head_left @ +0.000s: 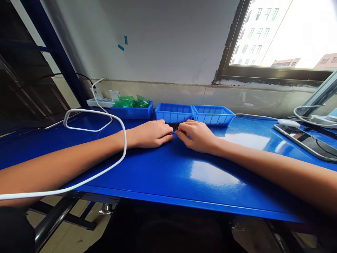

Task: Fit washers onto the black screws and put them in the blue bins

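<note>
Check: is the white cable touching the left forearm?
Touching. The head view shows the white cable draped directly across the left forearm near the wrist, with no gap visible between them.

I see a glossy blue table (163,175) from here. At its far edge stand three bright blue bins (173,113), the one furthest to the left heaped with translucent green bags (130,102). A white cable (116,121) loops across the table's left part. Just before the middle bin, my left hand (151,134) and right hand (197,136) meet over a small black part (174,127).
</note>
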{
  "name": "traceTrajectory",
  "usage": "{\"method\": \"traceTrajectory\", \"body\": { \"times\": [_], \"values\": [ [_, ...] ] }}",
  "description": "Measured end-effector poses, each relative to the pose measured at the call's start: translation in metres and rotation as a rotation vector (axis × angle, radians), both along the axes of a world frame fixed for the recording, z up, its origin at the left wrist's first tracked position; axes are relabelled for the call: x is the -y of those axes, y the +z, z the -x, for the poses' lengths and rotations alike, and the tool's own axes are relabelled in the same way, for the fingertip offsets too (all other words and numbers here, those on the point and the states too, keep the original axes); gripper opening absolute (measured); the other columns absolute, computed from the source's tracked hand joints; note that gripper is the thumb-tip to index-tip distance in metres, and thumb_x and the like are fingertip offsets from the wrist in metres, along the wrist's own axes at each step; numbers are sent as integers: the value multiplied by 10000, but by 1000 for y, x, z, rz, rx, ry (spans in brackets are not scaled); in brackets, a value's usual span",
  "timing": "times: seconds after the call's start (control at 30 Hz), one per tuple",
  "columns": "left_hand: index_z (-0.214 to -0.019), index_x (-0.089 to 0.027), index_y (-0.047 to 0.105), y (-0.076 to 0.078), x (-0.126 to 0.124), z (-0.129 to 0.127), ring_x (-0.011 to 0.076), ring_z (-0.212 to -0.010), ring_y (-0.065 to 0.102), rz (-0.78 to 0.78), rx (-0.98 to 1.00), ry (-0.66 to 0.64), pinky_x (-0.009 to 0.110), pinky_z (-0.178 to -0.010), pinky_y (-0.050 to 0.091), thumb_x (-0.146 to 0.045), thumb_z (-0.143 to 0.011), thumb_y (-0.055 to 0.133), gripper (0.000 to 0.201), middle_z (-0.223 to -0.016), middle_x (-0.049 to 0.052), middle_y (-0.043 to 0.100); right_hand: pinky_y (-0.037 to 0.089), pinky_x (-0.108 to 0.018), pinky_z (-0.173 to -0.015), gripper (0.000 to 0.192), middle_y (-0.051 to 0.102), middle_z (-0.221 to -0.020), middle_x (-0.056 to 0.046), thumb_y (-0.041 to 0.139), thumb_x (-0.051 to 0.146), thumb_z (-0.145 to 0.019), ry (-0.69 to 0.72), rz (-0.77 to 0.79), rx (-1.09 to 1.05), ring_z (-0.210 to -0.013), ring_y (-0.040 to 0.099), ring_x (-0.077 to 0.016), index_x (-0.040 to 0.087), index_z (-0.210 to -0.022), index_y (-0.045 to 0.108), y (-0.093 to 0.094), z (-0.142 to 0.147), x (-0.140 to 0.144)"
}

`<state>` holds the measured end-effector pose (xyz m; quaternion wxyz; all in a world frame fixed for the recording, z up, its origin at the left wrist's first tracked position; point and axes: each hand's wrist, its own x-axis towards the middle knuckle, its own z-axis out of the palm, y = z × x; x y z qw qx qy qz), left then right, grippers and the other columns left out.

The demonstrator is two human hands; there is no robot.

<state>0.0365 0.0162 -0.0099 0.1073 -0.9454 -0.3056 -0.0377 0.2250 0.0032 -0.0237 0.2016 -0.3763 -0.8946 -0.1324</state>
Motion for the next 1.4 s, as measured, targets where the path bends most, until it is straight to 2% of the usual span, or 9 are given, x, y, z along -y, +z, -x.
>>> {"method": "traceTrajectory", "body": {
  "times": [0.23, 0.4, 0.7, 1.4],
  "values": [
    [-709, -173, 504, 0, 0, 0, 181, -689, 492, -4, 0, -9, 283, -612, 359, -280, -916, 361, 273, -687, 40, 570, 363, -255, -664, 217, 621, -750, -61, 444, 253, -885, 33, 23, -17, -712, 531, -147, 153, -740, 572, -1, 0, -1],
    [-709, -172, 508, 0, 0, 0, 178, -675, 487, -4, -1, -3, 283, -600, 351, -281, -920, 347, 287, -677, 39, 567, 389, -260, -687, 151, 634, -802, -66, 498, 265, -851, 93, 45, -69, -756, 549, -159, 150, -819, 590, -2, -1, -2],
    [-738, -165, 529, -1, -1, 1, 180, -706, 495, 6, 1, -2, 280, -624, 365, -289, -912, 353, 277, -713, 44, 581, 400, -256, -676, 74, 627, -791, -51, 520, 185, -795, 219, 28, -93, -742, 536, -152, 156, -816, 585, -2, -3, -4],
    [-741, -168, 540, -2, -3, 1, 180, -697, 494, 3, -5, -9, 284, -621, 351, -302, -911, 376, 272, -702, 38, 584, 404, -264, -684, 113, 621, -766, -53, 491, 177, -814, 236, 11, -91, -722, 524, -147, 146, -806, 599, -4, -3, -6]
  ]
}}
